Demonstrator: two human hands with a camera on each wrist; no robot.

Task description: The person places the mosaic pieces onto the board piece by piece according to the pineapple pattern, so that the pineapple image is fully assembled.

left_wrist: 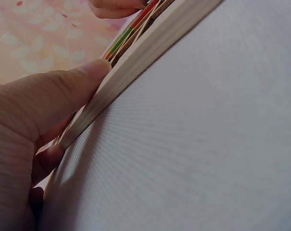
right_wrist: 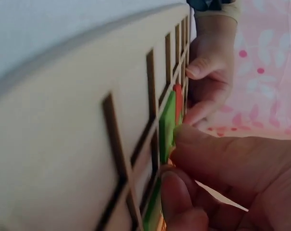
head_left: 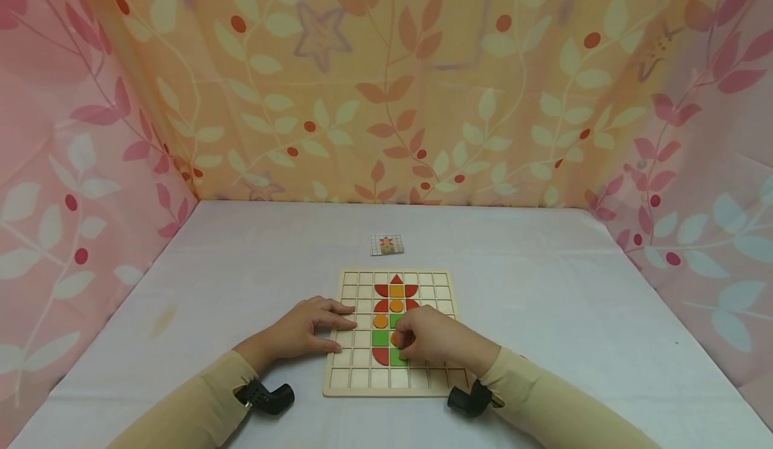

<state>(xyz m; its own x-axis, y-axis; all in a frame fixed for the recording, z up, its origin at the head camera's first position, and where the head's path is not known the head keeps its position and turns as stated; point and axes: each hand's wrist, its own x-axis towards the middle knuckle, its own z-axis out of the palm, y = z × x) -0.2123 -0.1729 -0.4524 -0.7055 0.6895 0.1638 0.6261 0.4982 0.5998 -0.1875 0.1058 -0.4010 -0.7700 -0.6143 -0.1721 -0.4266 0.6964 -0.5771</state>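
A pale wooden grid board (head_left: 356,378) lies on the table with flat coloured shapes in its middle cells. My left hand (head_left: 308,328) rests along its left side, fingers spread over the edge; the thumb (left_wrist: 70,86) lies against the rim in the left wrist view. Over the lower middle cells, my right hand (head_left: 437,338) has its thumb and forefinger closed around an orange round piece (head_left: 394,339), beside a green square (head_left: 380,337). Below sit another green square (right_wrist: 167,122) and a red quarter-round piece (head_left: 380,356). My right hand hides the cells beneath it.
Beyond the board lies a small pattern card (head_left: 386,244) printed with a coloured figure on a grid. A white cloth (head_left: 543,261) covers the table, and patterned curtains (head_left: 386,86) enclose the back and sides.
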